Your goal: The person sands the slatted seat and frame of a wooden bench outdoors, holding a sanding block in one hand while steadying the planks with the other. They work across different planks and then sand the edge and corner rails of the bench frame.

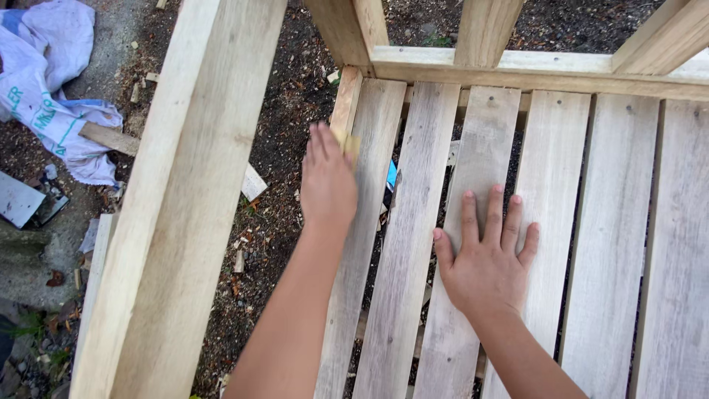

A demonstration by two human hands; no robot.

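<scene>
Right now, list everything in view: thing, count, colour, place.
slatted wooden frame: one, pale grey slats with gaps, right and centre, on the ground
slats: six or so in view, weathered grey-white, side by side
thick beam: one, light tan, slanting down the left side
upper rails and posts: several, fresh pale wood, along the top
cloth sack: one, white with blue and green, crumpled at top left
ground: dark soil strewn with wood chips and offcuts
sanding pad: one, yellowish, mostly hidden under the left hand's fingers
blue scrap: one, seen through a gap between slats
left hand: on the leftmost slat, grip over the pad
right hand: flat, fingers spread on the middle slats
</scene>
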